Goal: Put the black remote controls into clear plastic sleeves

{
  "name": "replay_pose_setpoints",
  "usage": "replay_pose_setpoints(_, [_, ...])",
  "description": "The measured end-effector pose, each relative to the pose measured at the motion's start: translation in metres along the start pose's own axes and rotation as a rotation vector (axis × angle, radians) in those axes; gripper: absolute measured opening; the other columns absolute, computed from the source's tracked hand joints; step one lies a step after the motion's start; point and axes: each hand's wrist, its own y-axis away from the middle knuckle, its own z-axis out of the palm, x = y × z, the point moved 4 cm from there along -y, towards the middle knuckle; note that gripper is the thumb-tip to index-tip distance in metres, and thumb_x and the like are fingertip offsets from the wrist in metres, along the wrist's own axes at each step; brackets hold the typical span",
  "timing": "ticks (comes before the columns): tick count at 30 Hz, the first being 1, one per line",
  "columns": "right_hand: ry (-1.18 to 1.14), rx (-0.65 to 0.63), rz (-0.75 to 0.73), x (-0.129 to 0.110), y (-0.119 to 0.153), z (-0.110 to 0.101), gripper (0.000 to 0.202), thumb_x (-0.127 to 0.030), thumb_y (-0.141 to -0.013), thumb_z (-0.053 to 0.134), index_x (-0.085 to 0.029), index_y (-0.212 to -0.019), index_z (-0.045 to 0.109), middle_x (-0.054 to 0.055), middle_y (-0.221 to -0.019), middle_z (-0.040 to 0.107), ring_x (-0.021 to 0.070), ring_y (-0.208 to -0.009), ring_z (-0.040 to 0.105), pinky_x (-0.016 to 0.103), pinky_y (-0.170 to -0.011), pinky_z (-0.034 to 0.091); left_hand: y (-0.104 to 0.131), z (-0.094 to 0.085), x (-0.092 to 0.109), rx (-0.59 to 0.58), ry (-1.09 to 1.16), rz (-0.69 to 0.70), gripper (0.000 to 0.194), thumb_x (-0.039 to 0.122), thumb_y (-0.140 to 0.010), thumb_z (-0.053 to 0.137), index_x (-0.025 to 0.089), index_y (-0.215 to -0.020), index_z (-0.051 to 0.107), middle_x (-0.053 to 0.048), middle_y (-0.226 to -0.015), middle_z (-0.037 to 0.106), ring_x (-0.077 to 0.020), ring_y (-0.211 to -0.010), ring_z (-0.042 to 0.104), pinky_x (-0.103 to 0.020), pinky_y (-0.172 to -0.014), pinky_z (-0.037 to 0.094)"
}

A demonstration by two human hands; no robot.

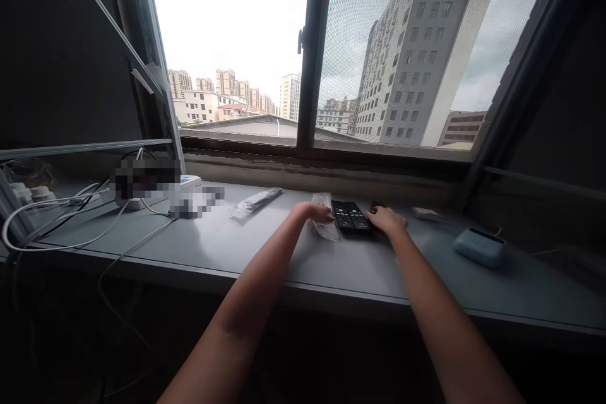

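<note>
Two black remote controls (350, 216) lie side by side on the grey desk (222, 243), buttons up. At their left edge, my left hand (319, 211) has its fingers bent inward over a clear plastic sleeve (326, 230); what the fingertips hold is hidden. My right hand (389, 221) is closed over a dark object (377, 207) just right of the pair, which looks like another remote mostly covered by the hand. Its fingertips come up to the pair's right edge.
A clear plastic packet (255, 203) lies left of my hands. Farther left are white cables (127, 243) and a white power strip (192, 180). On the right sit a small white box (425, 213) and a blue-grey case (479, 246). A window (305, 107) stands behind the desk.
</note>
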Motion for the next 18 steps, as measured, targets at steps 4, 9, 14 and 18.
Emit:
replay_pose_setpoints(4, [-0.004,0.001,-0.022,-0.002,0.001,0.001,0.05,-0.038,-0.088,0.044,-0.023,-0.135,0.054,0.012,-0.142,0.049,0.0327,-0.129,0.045,0.047,-0.101,0.039,0.003,-0.008,-0.002,0.088,0.031,-0.024,0.052,0.042,-0.095,0.039,0.02,-0.143,0.041,-0.007,-0.155,0.031,-0.0213,-0.143,0.029,-0.035,-0.115,0.026])
replay_pose_setpoints(9, [-0.054,0.0,-0.031,-0.005,-0.002,0.002,0.045,-0.033,-0.086,0.047,-0.027,-0.13,0.057,0.012,-0.139,0.051,0.031,-0.125,0.05,0.046,-0.099,0.043,0.014,-0.015,-0.015,0.39,-0.022,-0.347,0.054,0.042,-0.096,0.037,0.01,-0.139,0.044,-0.021,-0.149,0.037,-0.0319,-0.138,0.034,-0.046,-0.108,0.032])
replay_pose_setpoints(14, [-0.096,-0.018,-0.028,-0.008,-0.006,0.003,0.045,-0.038,-0.091,0.038,-0.027,-0.131,0.055,0.013,-0.14,0.047,0.0288,-0.124,0.052,0.045,-0.1,0.042,0.019,-0.015,-0.017,0.408,0.034,-0.424,0.039,0.027,-0.092,0.042,0.012,-0.125,0.058,-0.021,-0.135,0.054,-0.0283,-0.124,0.051,-0.037,-0.097,0.043])
replay_pose_setpoints(18, [-0.089,-0.029,-0.04,-0.011,-0.006,0.009,0.052,-0.044,-0.091,0.04,-0.024,-0.138,0.048,0.014,-0.145,0.041,0.0311,-0.133,0.042,0.049,-0.105,0.036,0.014,-0.015,-0.015,0.39,0.113,-0.373,0.035,0.021,-0.089,0.047,0.014,-0.121,0.06,-0.018,-0.13,0.058,-0.0258,-0.119,0.056,-0.032,-0.093,0.046])
